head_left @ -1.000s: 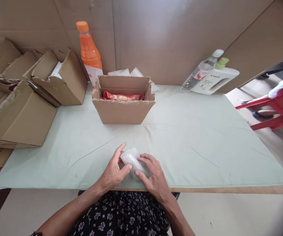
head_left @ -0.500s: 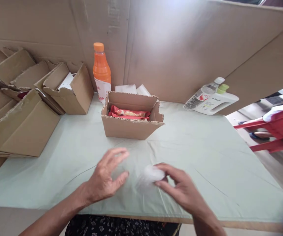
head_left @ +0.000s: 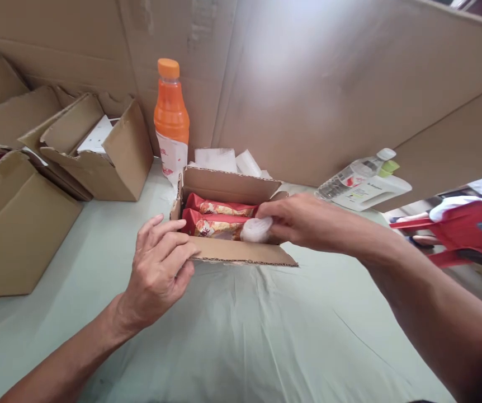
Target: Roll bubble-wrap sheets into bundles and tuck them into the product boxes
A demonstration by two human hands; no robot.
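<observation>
An open cardboard box (head_left: 241,251) stands in the middle of the table, its near wall tipped outward towards me. Two red packets with a floral pattern (head_left: 220,225) lie side by side inside. My left hand (head_left: 159,263) grips the box at its near left corner, fingers over the rim and thumb low on the outside. My right hand (head_left: 285,218) reaches in at the right end, pinching a rounded white translucent bundle (head_left: 256,229), perhaps rolled plastic wrap. The bundle is beside the nearer packet. My right fingertips are partly hidden behind it.
Several open cardboard boxes (head_left: 98,162) stand at the left. Behind the box are an orange drink bottle (head_left: 171,120) and white pieces (head_left: 216,159). A clear bottle (head_left: 350,176) and a white jug (head_left: 375,193) lean at the back right. A red chair (head_left: 467,226) is beyond the table.
Both hands have moved forward from the near table to the box. The right hand has carried the white bundle into it; the left has taken hold of the box, whose near wall now leans outward.
</observation>
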